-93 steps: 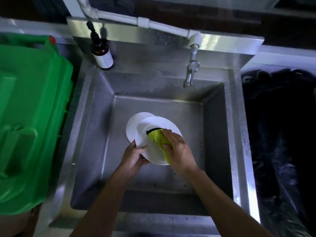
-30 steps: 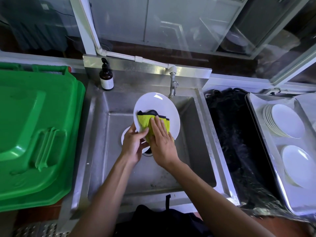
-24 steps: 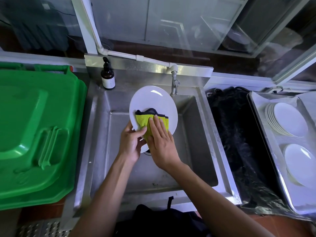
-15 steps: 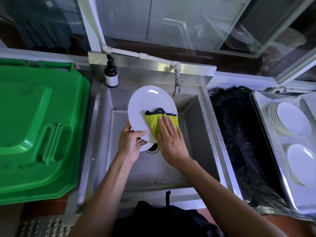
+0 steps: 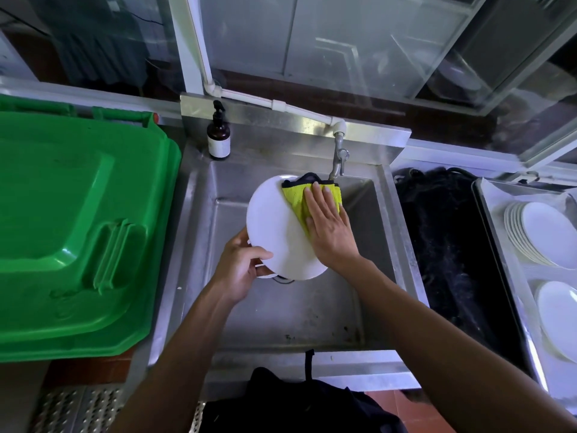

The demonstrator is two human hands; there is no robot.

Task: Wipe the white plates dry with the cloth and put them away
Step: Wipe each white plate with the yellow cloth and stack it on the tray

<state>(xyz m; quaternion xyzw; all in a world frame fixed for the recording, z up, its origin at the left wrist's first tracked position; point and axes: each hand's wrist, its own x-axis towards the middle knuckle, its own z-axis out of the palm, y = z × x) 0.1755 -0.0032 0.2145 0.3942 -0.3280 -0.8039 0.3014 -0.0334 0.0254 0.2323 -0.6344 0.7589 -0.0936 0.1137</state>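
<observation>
Over the steel sink [image 5: 199, 232], the left hand [image 5: 239, 270] grips a white plate [image 5: 274, 226] by its lower-left rim, thumb curled onto the face and fingers behind, holding it tilted up toward the camera. The right hand [image 5: 327, 226] lies flat, fingers straight and together, pressing a yellow-green cloth [image 5: 296, 198] with a dark edge against the plate's upper right — just below the tap [image 5: 338, 157]. A sliver of a second plate [image 5: 265, 275] shows beneath the held one, low in the basin.

This looks like the drying step, mid-wipe on the plate's face. The left part of the face shows bare of the cloth, so the next move probably calls for sweeping the cloth across it, and likely turning the plate to reach the back. Putting away would then mean carrying it right, past the black bag [image 5: 449, 245], to the tray [image 5: 493, 232] where stacked plates [image 5: 543, 235] sit — a long reach that asks for a firm hold on a possibly damp rim.
</observation>
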